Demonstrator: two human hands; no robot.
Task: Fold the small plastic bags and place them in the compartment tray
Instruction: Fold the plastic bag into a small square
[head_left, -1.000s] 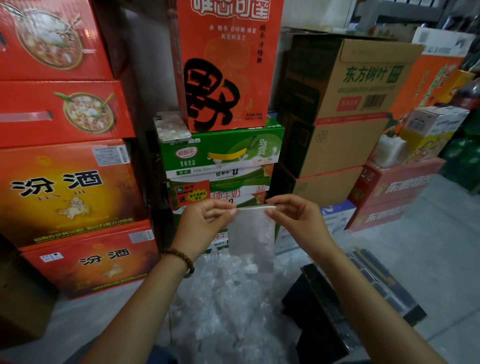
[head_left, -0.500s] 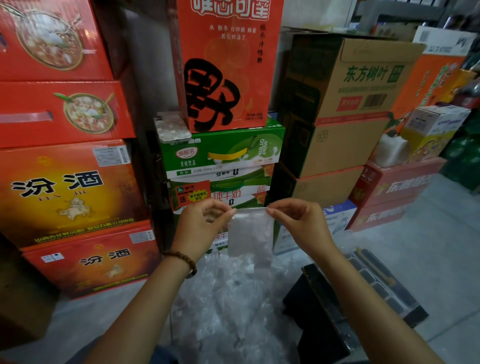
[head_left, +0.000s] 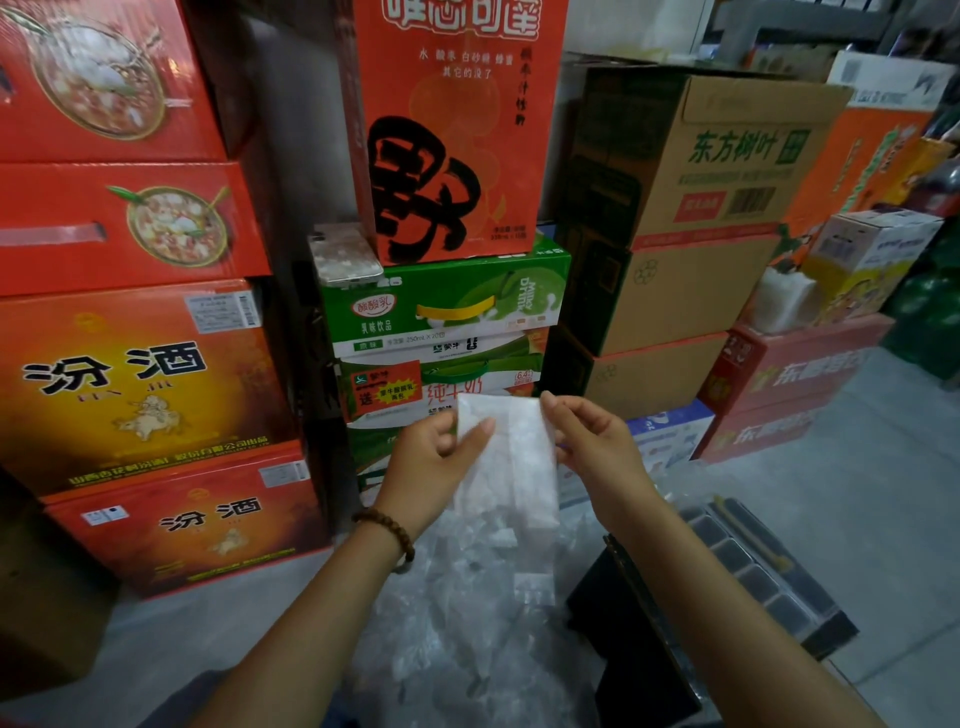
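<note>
A small clear plastic bag (head_left: 511, 457) is held up in the air between both hands, above a loose pile of plastic bags (head_left: 467, 623) heaped on the concrete floor (head_left: 857, 519). The left hand (head_left: 431, 457) pinches the bag's left edge, thumb across the front. The right hand (head_left: 597, 447) holds the right edge, its forefinger reaching up to the top corner. A beaded bracelet (head_left: 387, 530) circles the left wrist. The black compartment tray (head_left: 753, 571) lies on the floor just right of the pile, partly hidden by the right forearm. Behind, stacked cartons include a green milk carton (head_left: 441, 306) with a phone (head_left: 345, 254) on its top left corner.
</note>
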